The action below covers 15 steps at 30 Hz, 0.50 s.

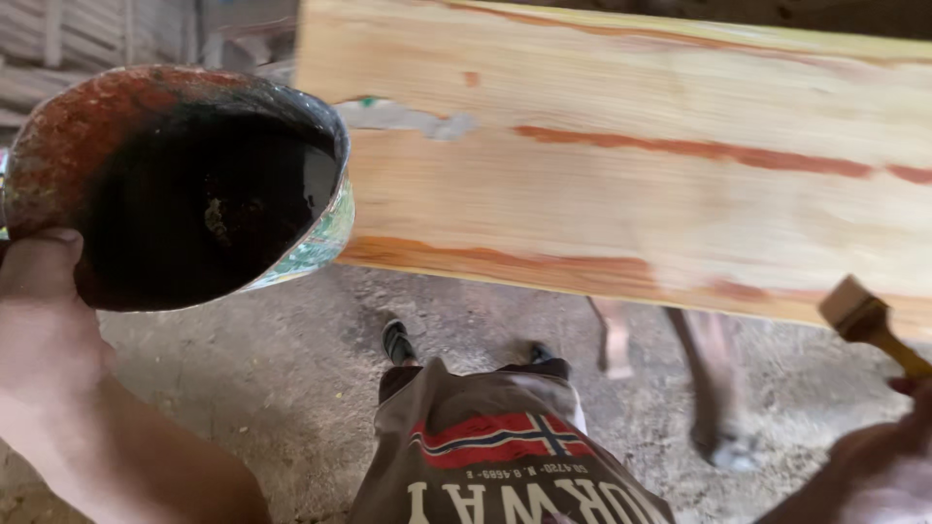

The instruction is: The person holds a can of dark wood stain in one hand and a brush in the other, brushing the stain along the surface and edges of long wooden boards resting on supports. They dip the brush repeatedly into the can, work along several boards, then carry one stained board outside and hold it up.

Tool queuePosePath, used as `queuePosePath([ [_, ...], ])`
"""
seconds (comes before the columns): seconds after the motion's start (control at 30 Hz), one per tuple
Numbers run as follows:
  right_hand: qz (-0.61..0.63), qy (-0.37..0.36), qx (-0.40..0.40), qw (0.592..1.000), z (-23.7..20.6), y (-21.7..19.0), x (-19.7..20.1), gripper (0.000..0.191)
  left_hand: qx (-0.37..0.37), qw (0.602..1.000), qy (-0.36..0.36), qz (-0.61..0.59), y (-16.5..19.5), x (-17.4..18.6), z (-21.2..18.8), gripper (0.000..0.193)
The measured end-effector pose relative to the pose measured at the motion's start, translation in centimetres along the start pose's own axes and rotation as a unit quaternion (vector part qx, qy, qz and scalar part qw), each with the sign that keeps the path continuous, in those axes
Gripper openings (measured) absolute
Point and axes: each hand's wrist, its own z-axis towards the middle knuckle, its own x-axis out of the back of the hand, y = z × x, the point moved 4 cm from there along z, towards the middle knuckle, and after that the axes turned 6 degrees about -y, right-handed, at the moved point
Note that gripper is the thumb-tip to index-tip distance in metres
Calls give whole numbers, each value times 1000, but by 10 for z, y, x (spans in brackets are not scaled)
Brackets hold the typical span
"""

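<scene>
My left hand [39, 320] grips a round tin can [184, 184] at the upper left; its rim is crusted reddish-brown and a dark liquid lies inside. At the lower right, my right hand [888, 466] holds a paintbrush [864, 320] by its yellow handle, the bristle end pointing up toward the near edge of a wide wooden plank [631, 165]. The plank is pale yellow with reddish grain streaks and a grey filled patch [408, 118] near its left end. The brush tip sits just at the plank's edge.
Below the plank lies a rough concrete floor [291, 388]. My own shirt [505, 456] and sandalled feet [396, 342] show at the bottom centre. A wooden support leg [614, 338] stands under the plank. Corrugated sheeting [58, 49] is at the far left.
</scene>
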Motion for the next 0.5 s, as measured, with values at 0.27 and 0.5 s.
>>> queuePosePath([
  [0.27,-213,-261,149,930,-80,-82,-250,5,-179,970,-5,-163,-127,63,158,27],
  [0.5,-286,-397,260,833,-89,-134,-435,5,-256,966,-14,18,-193,64,253,27],
])
